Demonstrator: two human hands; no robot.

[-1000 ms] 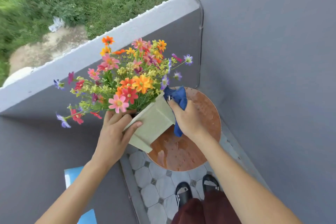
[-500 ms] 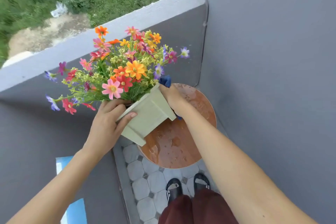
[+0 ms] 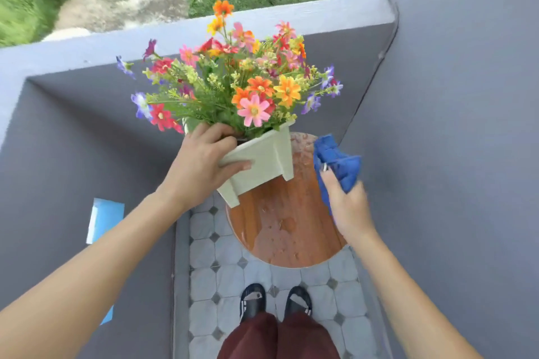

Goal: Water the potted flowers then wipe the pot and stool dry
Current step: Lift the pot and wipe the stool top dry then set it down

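Note:
My left hand [image 3: 201,162] grips the rim of a pale green square pot [image 3: 262,165] and holds it tilted above the left part of a round brown wooden stool [image 3: 287,230]. The pot is full of orange, pink, red and purple flowers [image 3: 239,81]. Water drops and a wet sheen lie on the stool top. My right hand [image 3: 345,204] is closed on a crumpled blue cloth [image 3: 337,160], over the stool's right edge and apart from the pot.
Grey walls enclose the narrow corner, with a low parapet [image 3: 87,52] behind the flowers and grass beyond. The floor has pale octagonal tiles [image 3: 210,253]. My feet in black sandals [image 3: 252,302] stand just before the stool. A blue sheet [image 3: 105,218] lies on the left ledge.
My right hand with the cloth has come off the pot's right side and moved right, over the stool's edge. The pot has turned more upright in my left hand.

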